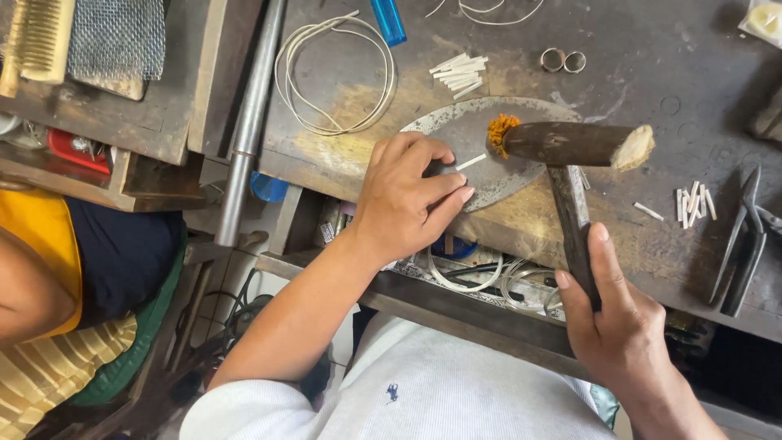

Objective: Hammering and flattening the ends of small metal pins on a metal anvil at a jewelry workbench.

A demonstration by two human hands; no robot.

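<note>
Left hand pinches a small white strip flat on the round metal plate; right hand, clamped on the mallet, should strike squarely, clear of fingertips.

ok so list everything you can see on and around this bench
round metal plate: one, grey, bench middle
small white strip: one, held on the plate
mallet: one, dark wood, above the plate
cut white strips: one pile above the plate, another at right
wire coil: one, white, upper bench
rings: two, silver, top
pliers: one, dark, right edge
steel rod: one, grey, left
left hand: pinning the strip
right hand: gripping the mallet handle
</note>
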